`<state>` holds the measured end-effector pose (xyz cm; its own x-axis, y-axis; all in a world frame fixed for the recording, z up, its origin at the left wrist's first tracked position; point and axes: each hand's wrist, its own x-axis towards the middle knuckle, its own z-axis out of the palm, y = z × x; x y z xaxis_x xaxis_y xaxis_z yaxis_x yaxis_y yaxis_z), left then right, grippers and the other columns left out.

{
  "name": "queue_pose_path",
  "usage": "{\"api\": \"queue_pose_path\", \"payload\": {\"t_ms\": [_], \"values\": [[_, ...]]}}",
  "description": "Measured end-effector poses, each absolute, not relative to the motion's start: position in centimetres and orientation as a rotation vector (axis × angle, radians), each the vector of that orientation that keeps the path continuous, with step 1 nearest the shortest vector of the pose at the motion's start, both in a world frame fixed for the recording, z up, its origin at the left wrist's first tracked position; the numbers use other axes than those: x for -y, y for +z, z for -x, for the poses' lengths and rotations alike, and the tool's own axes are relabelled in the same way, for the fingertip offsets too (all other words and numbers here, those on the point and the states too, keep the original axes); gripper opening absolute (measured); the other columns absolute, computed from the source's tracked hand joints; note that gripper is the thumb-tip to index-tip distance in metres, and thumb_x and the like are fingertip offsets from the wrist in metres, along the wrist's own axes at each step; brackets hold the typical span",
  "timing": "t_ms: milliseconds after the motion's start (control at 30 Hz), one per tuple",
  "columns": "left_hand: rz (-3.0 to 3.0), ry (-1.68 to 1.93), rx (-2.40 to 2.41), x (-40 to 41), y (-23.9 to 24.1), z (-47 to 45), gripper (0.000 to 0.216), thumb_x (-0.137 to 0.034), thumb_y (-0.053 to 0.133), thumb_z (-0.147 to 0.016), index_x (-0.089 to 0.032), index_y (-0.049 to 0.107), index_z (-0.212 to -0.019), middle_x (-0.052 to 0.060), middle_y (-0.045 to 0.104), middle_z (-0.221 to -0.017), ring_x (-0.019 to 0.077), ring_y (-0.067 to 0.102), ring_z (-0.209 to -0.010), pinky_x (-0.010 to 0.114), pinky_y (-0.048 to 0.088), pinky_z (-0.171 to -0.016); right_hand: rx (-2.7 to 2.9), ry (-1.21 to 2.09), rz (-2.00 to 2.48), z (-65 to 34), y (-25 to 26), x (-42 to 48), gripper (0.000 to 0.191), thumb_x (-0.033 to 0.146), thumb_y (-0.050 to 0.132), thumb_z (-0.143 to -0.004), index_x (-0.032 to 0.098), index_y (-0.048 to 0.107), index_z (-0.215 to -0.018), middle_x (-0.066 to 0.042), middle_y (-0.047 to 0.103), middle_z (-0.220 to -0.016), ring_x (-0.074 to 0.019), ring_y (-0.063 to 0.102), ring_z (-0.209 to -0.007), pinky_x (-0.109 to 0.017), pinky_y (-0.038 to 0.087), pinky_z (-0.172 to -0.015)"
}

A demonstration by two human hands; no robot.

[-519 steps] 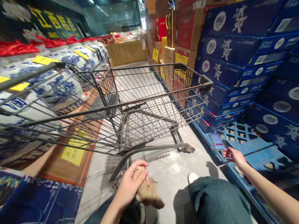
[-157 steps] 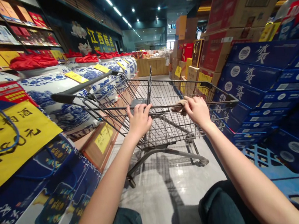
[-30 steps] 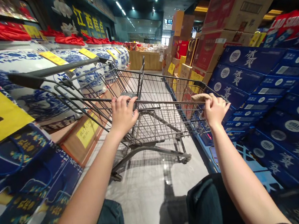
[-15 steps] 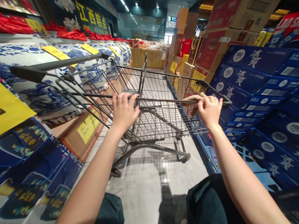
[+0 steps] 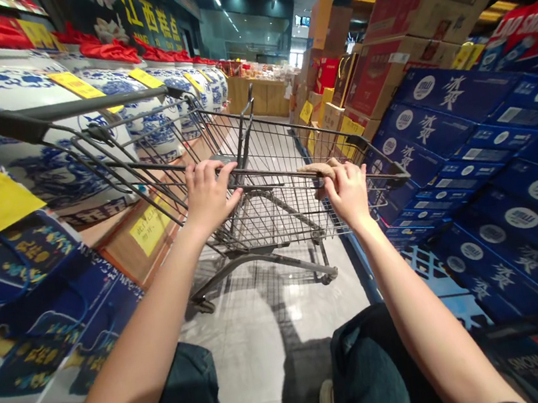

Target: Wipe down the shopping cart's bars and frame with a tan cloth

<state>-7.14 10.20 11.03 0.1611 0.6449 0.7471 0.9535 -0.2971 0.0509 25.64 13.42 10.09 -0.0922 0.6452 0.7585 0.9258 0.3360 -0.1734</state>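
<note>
Tall stacks of dark-blue cartons [image 5: 471, 131] are lining the right side of the aisle, while big blue-and-white jars [image 5: 32, 173] with red cloth tops are standing in a row along the left. Between them a dark wire shopping cart [image 5: 269, 172] is standing crosswise on the pale floor [image 5: 244, 340], its handle pointing toward the jars and its near long side facing the person. The person's denim-clad knees [image 5: 366, 362] are showing below, spread apart.

Both hands are resting on the cart's near rail, well apart from each other. The left hand [image 5: 210, 197] is bending its fingers over the rail, its thumb sticking out to the side; it is keeping the same spot as half a second ago. The right hand [image 5: 348, 193] is closing over the rail with a tan cloth [image 5: 319, 170] caught beneath its fingers. Half a second ago it was nearer the cart's right-hand corner; now it is sitting farther in along the rail, closer to the left hand. The cloth, which the left hand was holding in the earliest view, is now wrapping over the rail and is poking out on the left side of the right hand.
</note>
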Motion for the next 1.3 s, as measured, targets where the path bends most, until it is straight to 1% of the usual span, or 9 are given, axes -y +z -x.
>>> {"api": "queue_pose_path", "payload": {"t_ms": [133, 300, 433, 567, 700, 800, 900, 1133, 1300], "values": [[2.029, -0.963, 1.510, -10.0, 11.3, 7.1, 0.050, -0.035, 0.063, -0.093, -0.027, 0.052, -0.142, 0.013, 0.054, -0.132, 0.0371, 0.042, -0.135, 0.065, 0.021, -0.124, 1.669, -0.403, 1.536, -28.6, 10.8, -14.0, 0.049, 0.038, 0.030, -0.101, 0.019, 0.068, -0.126, -0.011, 0.069, -0.116, -0.0257, 0.058, -0.120, -0.063, 0.015, -0.126], [2.068, -0.953, 1.565, -9.6, 11.6, 6.9, 0.052, -0.033, 0.062, -0.092, -0.030, 0.050, -0.143, 0.012, 0.054, -0.135, 0.0365, 0.041, -0.137, 0.064, 0.019, -0.125, 1.422, -0.433, 1.696, -31.4, 10.5, -14.8, 0.051, 0.035, 0.030, -0.099, 0.015, 0.066, -0.130, -0.017, 0.066, -0.121, -0.0313, 0.055, -0.124, -0.065, 0.021, -0.122], [2.095, -0.933, 1.636, -9.5, 11.8, 6.7, 0.062, -0.038, 0.067, -0.088, -0.032, 0.045, -0.145, 0.011, 0.050, -0.143, 0.0377, 0.035, -0.142, 0.065, 0.012, -0.126, 1.561, -0.493, 1.597, -29.2, 9.9, -14.6, 0.045, 0.037, 0.028, -0.102, 0.016, 0.065, -0.118, -0.018, 0.060, -0.125, -0.0321, 0.049, -0.128, -0.066, 0.024, -0.119], [2.115, -0.923, 1.678, -9.7, 11.9, 6.7, 0.069, -0.043, 0.070, -0.084, -0.035, 0.043, -0.147, 0.009, 0.048, -0.146, 0.0378, 0.031, -0.144, 0.064, 0.006, -0.128, 1.833, -0.468, 1.457, -27.8, 10.3, -14.4, 0.042, 0.042, 0.030, -0.104, 0.020, 0.064, -0.117, -0.015, 0.060, -0.127, -0.0297, 0.048, -0.129, -0.063, 0.021, -0.121], [2.145, -0.943, 1.699, -9.6, 12.0, 6.6, 0.070, -0.042, 0.071, -0.082, -0.035, 0.043, -0.147, 0.007, 0.046, -0.148, 0.0377, 0.027, -0.146, 0.064, 0.001, -0.129, 1.617, -0.375, 1.681, -30.2, 11.3, -15.1, 0.047, 0.035, 0.030, -0.103, 0.018, 0.068, -0.125, -0.018, 0.065, -0.120, -0.0286, 0.053, -0.120, -0.056, 0.017, -0.124], [2.140, -0.949, 1.680, -9.5, 12.0, 6.6, 0.068, -0.040, 0.070, -0.083, -0.033, 0.044, -0.146, 0.009, 0.047, -0.148, 0.0383, 0.029, -0.145, 0.065, 0.003, -0.129, 1.402, -0.388, 1.805, -31.6, 11.1, -15.7, 0.052, 0.028, 0.029, -0.100, 0.009, 0.066, -0.131, -0.024, 0.062, -0.123, -0.0326, 0.052, -0.124, -0.058, 0.017, -0.123], [2.115, -0.928, 1.655, -9.5, 11.9, 6.7, 0.066, -0.038, 0.070, -0.085, -0.031, 0.045, -0.146, 0.010, 0.049, -0.146, 0.0385, 0.033, -0.143, 0.064, 0.009, -0.128, 1.471, -0.467, 1.699, -29.9, 10.4, -15.5, 0.052, 0.033, 0.024, -0.103, 0.012, 0.060, -0.135, -0.020, 0.061, -0.122, -0.0321, 0.051, -0.124, -0.064, 0.021, -0.119], [2.119, -0.952, 1.612, -9.3, 11.9, 7.0, 0.068, -0.038, 0.070, -0.084, -0.035, 0.044, -0.147, 0.010, 0.050, -0.145, 0.0403, 0.034, -0.143, 0.066, 0.012, -0.127, 1.867, -0.525, 1.502, -23.7, 11.1, -14.2, 0.045, 0.039, 0.028, -0.104, 0.020, 0.065, -0.122, -0.013, 0.061, -0.123, -0.0305, 0.049, -0.129, -0.064, 0.025, -0.118], [2.101, -0.983, 1.586, -9.4, 11.8, 7.0, 0.057, -0.036, 0.063, -0.089, -0.035, 0.047, -0.144, 0.011, 0.052, -0.142, 0.0404, 0.036, -0.142, 0.068, 0.014, -0.126, 1.699, -0.438, 1.663, -24.6, 12.8, -15.3, 0.051, 0.032, 0.027, -0.102, 0.012, 0.074, -0.103, -0.017, 0.066, -0.109, -0.0320, 0.055, -0.118, -0.066, 0.022, -0.118]]}}
